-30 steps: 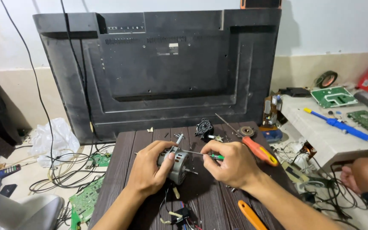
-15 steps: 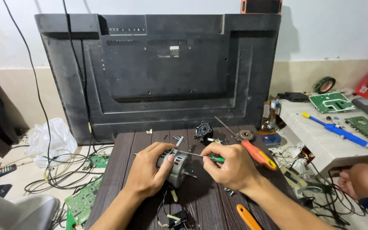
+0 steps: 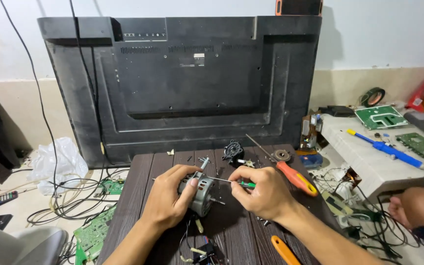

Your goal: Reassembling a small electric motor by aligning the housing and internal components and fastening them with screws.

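Note:
My left hand (image 3: 169, 201) grips a small grey electric motor (image 3: 201, 193) on a dark wooden table (image 3: 133, 196), with its shaft pointing up and away. My right hand (image 3: 261, 192) holds a thin green-handled screwdriver (image 3: 243, 184) whose tip lies against the top of the motor. Wires trail from the motor toward me to a small black part (image 3: 205, 252).
A red-and-orange screwdriver (image 3: 295, 176), a black plastic part (image 3: 233, 149) and a round metal piece (image 3: 281, 155) lie on the table's far side. A large black TV back panel (image 3: 182, 83) leans on the wall. Circuit boards, a blue tool (image 3: 391, 149) and another person's limbs (image 3: 413, 206) are at right. Cables cover the floor at left.
The view has shifted slightly. Both hands stay on the motor and screwdriver with only small movement.

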